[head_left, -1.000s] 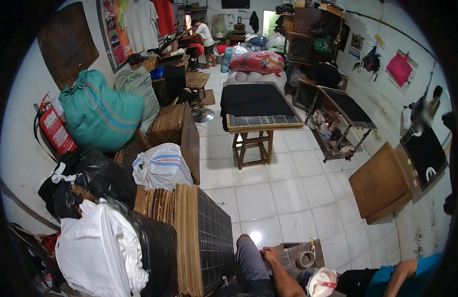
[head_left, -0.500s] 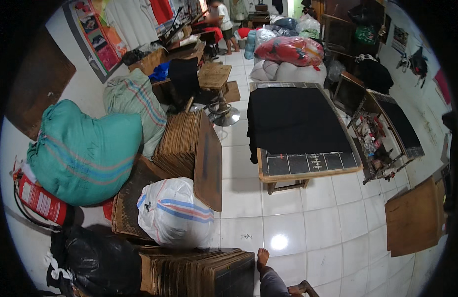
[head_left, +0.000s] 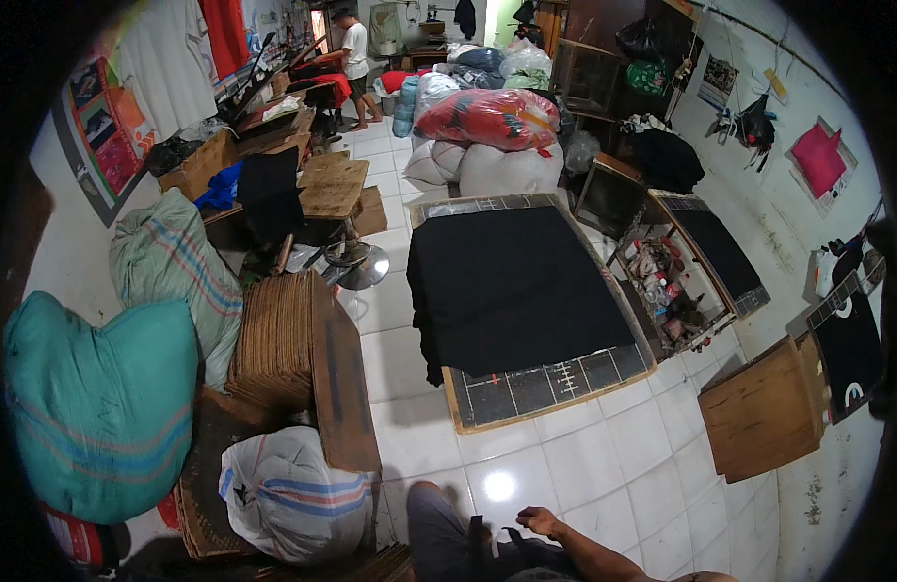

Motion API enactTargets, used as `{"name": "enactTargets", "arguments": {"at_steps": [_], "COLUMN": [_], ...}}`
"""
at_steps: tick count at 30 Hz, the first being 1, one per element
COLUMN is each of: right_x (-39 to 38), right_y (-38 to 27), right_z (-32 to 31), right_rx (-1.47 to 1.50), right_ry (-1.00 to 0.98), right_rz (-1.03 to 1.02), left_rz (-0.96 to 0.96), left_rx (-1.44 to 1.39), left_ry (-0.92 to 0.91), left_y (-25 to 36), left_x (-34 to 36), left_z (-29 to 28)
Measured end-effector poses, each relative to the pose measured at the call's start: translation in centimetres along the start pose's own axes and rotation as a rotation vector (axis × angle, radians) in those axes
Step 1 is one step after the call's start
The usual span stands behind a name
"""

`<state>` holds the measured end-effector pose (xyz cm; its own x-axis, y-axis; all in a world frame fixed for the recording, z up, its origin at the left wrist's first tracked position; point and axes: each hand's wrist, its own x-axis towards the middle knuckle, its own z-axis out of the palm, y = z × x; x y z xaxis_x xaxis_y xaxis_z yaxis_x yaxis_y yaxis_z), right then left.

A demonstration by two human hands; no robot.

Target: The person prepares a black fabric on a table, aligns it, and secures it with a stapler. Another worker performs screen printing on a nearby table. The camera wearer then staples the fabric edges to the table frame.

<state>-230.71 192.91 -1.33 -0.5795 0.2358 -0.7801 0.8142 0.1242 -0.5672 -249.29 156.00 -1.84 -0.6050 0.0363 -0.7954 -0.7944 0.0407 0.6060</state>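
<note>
My right hand (head_left: 541, 522) hangs at the lower centre of the head view, fingers loosely curled and slightly apart, with nothing visible in them. It is beside my grey-clad leg (head_left: 434, 519) and dark straps. My left hand is out of view. Ahead stands a low table topped with a grid-marked board (head_left: 497, 398); a large black cloth (head_left: 516, 281) lies over most of it, hanging past its left side.
Left: a teal sack (head_left: 99, 407), a striped white sack (head_left: 293, 495), stacked boards (head_left: 274, 339) and a stool (head_left: 327, 194). Right: a cluttered cart (head_left: 662, 281) and wooden panel (head_left: 759, 407). Plastic-wrapped bundles (head_left: 482, 121) lie behind the table; a person (head_left: 354, 58) stands at the back.
The view has advanced and tilted down, bringing the table nearer. The nearby person in blue at lower right left view. My right hand, unseen half a second ago, shows again.
</note>
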Motion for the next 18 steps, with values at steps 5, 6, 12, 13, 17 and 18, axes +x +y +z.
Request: {"name": "enactTargets", "arguments": {"at_steps": [5,6,12,13,17,18], "right_x": [2.3,3.4,10.1,11.3,12.7,12.5], "right_y": [-11.2,-14.0,-31.6,-33.8,-37.9,-37.9], "right_z": [-1.7,-1.9,-2.6,-3.6,-6.9,-7.6], "right_rx": [-0.069,0.034,0.669,0.711,0.861,0.949], "right_ry": [-0.312,-0.342,-0.374,-0.280,0.035,0.154], "right_rz": [-0.182,-0.141,-0.192,-0.222,-0.306,-0.296], "left_rz": [0.000,0.000,0.144,0.218,0.489,0.488], "left_rx": [-0.019,0.009,0.472,0.519,0.788,0.905], "left_ry": [-0.205,-0.219,-0.173,-0.170,-0.345,-0.400], "left_y": [9.0,11.8,31.2,34.2,46.1,48.2], "left_x": [4.3,5.8,16.0,17.6,22.1,23.3], "left_z": [0.2,0.8,7.0,8.9,15.3,17.9]}}
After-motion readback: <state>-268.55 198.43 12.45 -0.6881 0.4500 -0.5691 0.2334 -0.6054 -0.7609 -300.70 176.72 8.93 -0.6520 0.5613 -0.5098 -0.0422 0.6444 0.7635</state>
